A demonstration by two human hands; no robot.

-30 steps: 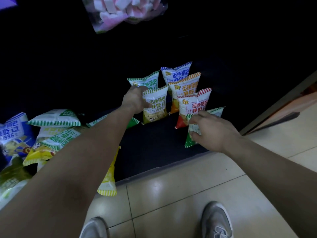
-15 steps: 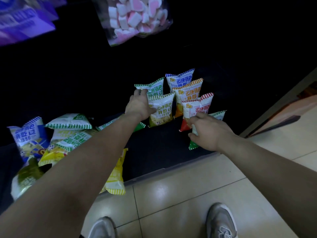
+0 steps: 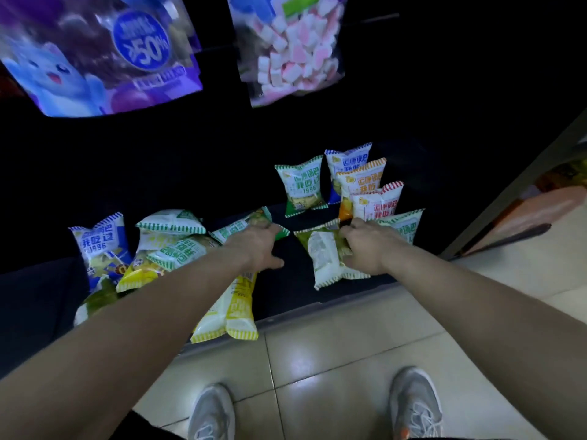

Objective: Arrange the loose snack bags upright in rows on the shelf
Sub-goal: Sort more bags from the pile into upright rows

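Five snack bags stand upright at the shelf's right end: a green one (image 3: pixel 300 185), then a blue (image 3: pixel 347 160), an orange (image 3: pixel 362 179), a red (image 3: pixel 378 201) and a front green bag (image 3: pixel 403 227) in a row. My right hand (image 3: pixel 368 246) grips a green-and-white bag (image 3: pixel 324 258) that lies flat with its back side up, just left of that row. My left hand (image 3: pixel 257 246) closes over a flat green-striped bag (image 3: pixel 241 228). At the left, a loose pile holds a blue bag (image 3: pixel 98 246), green bags (image 3: pixel 171 222) and a yellow bag (image 3: pixel 235 312) overhanging the edge.
The dark bottom shelf (image 3: pixel 286 290) ends at a pale lip above the tiled floor (image 3: pixel 333 350), where my two grey shoes stand. Above hang a purple bag (image 3: pixel 101 52) and a marshmallow bag (image 3: pixel 292 49). A shelf post (image 3: pixel 508 192) bounds the right.
The view tilted up. My left hand drew back from the standing green bags to the flat green bag. One of those bags now lies flat in my right hand.
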